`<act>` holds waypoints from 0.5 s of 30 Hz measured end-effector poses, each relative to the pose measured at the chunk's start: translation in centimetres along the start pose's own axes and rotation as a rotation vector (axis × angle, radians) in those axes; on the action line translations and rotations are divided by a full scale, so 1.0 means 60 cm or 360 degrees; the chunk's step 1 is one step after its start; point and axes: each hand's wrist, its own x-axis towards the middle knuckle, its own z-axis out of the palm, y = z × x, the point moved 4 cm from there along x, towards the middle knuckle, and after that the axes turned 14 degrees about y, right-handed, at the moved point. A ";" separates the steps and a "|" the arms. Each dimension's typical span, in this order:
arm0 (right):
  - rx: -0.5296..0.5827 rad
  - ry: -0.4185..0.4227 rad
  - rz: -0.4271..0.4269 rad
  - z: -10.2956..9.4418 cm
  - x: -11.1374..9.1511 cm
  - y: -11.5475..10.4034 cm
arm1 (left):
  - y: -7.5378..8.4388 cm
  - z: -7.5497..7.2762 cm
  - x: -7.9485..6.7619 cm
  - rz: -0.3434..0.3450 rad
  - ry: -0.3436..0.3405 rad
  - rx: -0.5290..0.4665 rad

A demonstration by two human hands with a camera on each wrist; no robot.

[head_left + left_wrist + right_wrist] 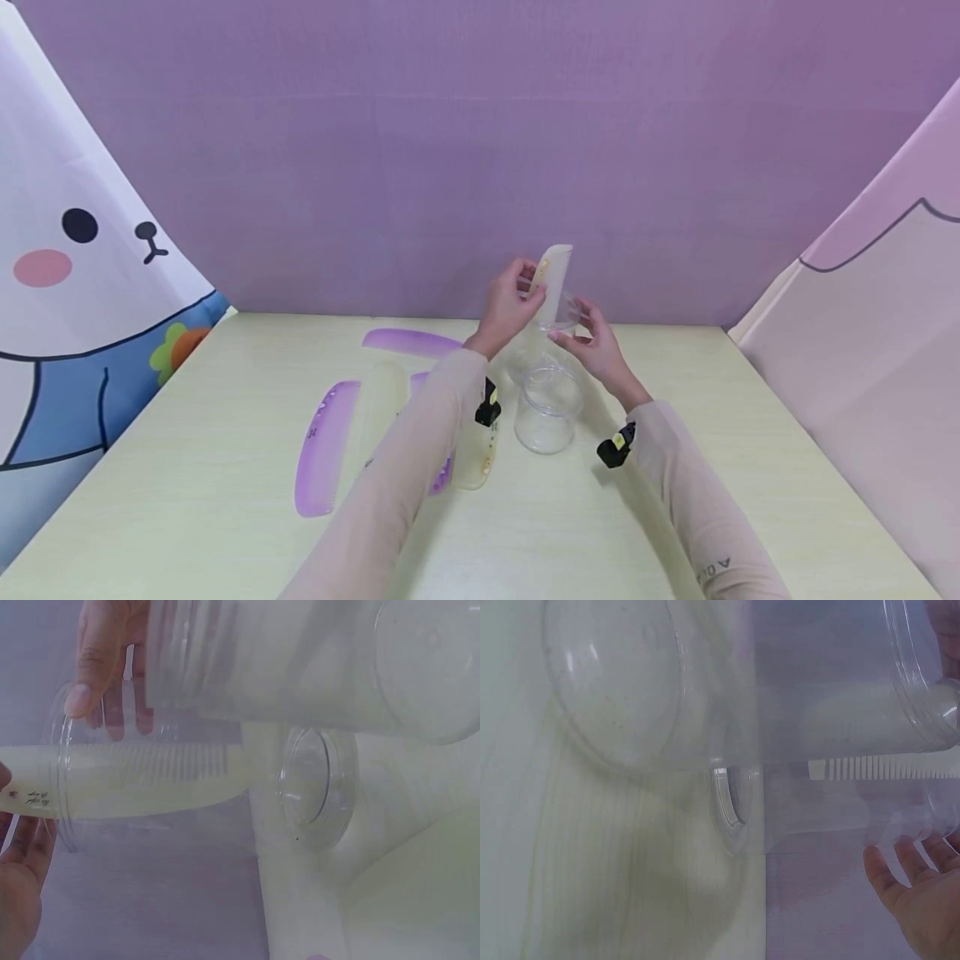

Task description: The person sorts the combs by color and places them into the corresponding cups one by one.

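My left hand [510,308] pinches the upper end of a cream comb [555,271], which stands upright at the back of the table. The comb's toothed lower part [180,765] hangs inside a clear plastic jar [67,791], seen through its wall. Near that jar's rim, my right hand [600,354] grips it, thumb on one side and fingers on the other. Closer to me stands a second clear jar [546,425], upright and overlapping the first in the wrist views.
Left of the jars lie a purple comb [326,450], another purple comb [411,340] farther back, a cream comb [380,396] and a cream comb [474,458] beside my left sleeve. That sleeve partly covers another purple comb [441,477]. A purple cloth [480,150] hangs behind the table.
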 end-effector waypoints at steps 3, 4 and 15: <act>0.0003 0.0002 0.0000 -0.001 0.000 0.000 | 0.000 0.002 0.005 -0.0019 -0.0047 0.0034; 0.0000 0.0002 0.0003 -0.001 -0.001 -0.001 | -0.001 0.002 0.006 -0.0029 -0.0065 0.0042; -0.0005 -0.0006 0.0031 -0.001 0.015 0.034 | 0.003 0.009 0.015 -0.0084 -0.0224 0.0047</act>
